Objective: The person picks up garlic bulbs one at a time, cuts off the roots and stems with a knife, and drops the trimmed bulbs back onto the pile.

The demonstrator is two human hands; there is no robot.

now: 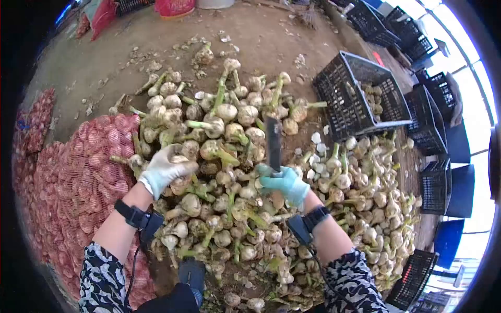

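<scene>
A big heap of garlic bulbs (235, 130) with green stalks covers the ground in front of me. My left hand (166, 168), in a white glove, is closed around a garlic bulb (180, 183) at the left of the heap. In a teal glove, my right hand (284, 183) grips the handle of a knife (273, 143), blade pointing up and away over the bulbs. Both wrists carry black bands, and the sleeves are patterned black and white.
Red mesh sacks (78, 177) full of garlic lie at the left. A black plastic crate (360, 99) holding a few bulbs stands at the upper right, with more black crates (436, 182) and blue bins behind it. Bare dirt floor (172, 31) lies beyond the heap.
</scene>
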